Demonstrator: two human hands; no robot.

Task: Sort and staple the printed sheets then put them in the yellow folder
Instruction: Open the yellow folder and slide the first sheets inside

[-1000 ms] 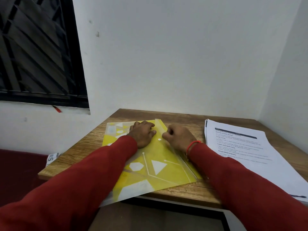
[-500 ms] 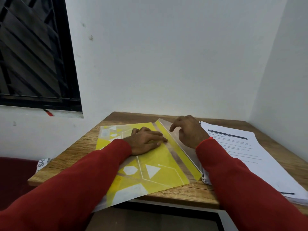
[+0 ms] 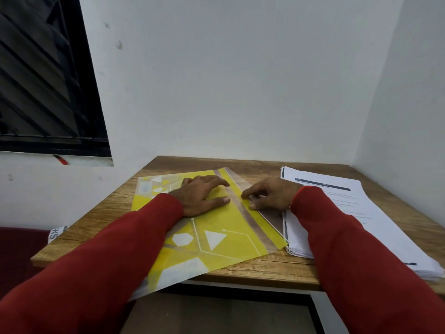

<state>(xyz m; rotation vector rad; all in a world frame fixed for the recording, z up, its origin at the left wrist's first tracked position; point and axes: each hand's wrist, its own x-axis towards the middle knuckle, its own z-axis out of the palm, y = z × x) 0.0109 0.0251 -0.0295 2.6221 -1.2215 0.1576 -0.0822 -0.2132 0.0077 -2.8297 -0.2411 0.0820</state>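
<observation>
Yellow folder [image 3: 224, 227] flat on desk overhanging near edge, printed sheets [image 3: 342, 213] stacked just right

Yellow, red and wood-brown before us

We see a yellow folder [image 3: 224, 227] printed with white triangles, hexagons and thin white lines, on a brown wood-grain tabletop [image 3: 262, 268]. Our sleeves [image 3: 101, 261] are deep red. The printed sheets [image 3: 361, 213] are white with a dark header bar; the wall [image 3: 240, 80] is pale grey-white, the window frame [image 3: 96, 112] black.
</observation>
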